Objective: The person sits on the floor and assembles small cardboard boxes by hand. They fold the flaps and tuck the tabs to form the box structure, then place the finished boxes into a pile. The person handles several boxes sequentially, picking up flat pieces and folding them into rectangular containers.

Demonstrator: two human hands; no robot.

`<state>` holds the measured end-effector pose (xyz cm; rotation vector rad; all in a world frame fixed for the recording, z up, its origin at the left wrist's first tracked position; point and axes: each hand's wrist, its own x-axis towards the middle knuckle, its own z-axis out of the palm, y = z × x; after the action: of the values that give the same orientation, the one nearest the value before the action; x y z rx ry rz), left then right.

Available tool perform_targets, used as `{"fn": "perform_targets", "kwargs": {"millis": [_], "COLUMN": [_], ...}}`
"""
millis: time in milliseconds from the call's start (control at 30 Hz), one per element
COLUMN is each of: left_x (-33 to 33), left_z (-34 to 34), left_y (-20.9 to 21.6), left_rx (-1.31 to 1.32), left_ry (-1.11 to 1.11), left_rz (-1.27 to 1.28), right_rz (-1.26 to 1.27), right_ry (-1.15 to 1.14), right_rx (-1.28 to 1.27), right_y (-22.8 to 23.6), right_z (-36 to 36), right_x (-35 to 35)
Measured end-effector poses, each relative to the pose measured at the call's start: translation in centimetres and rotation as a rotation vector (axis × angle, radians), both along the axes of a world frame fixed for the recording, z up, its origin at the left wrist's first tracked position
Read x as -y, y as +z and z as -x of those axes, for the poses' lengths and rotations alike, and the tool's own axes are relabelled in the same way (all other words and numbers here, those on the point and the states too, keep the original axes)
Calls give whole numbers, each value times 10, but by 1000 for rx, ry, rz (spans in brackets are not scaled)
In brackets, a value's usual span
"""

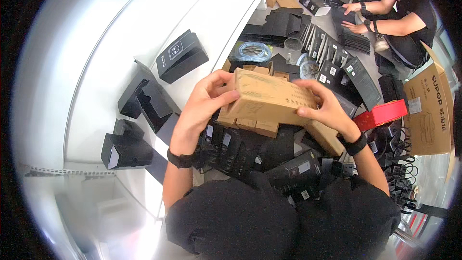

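Observation:
Between my two hands I hold a long brown cardboard box [272,94], raised above the pile in front of me and lying lengthwise from left to right. The fingers and thumb of my left hand [214,94] grip its left end. My right hand [329,106] clasps the right end, thumb on the near side and fingers over the top. Below it lie more brown cardboard boxes [255,127], partly hidden by the held one. Several black boxes [231,151] are spread nearer to my body.
Black open boxes [149,98] and a closed black box [182,57] stand on the white surface at left. At right are a red box [382,115], a large carton [428,108] and tangled black cables [402,173]. A co-worker [404,24] handles flattened black boxes at the far right.

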<state>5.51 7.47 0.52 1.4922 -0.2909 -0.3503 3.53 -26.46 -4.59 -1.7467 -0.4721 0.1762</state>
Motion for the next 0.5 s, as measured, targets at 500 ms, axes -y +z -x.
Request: {"fn": "perform_targets", "kwargs": {"millis": [500], "left_x": [35], "left_z": [16], "left_y": [0], "left_rx": [-213], "left_ry": [-17], "left_rz": [113], "right_rz": [122], "right_ry": [50], "right_rx": [-30], "right_y": [-10], "right_z": [26], "right_x": [15]}}
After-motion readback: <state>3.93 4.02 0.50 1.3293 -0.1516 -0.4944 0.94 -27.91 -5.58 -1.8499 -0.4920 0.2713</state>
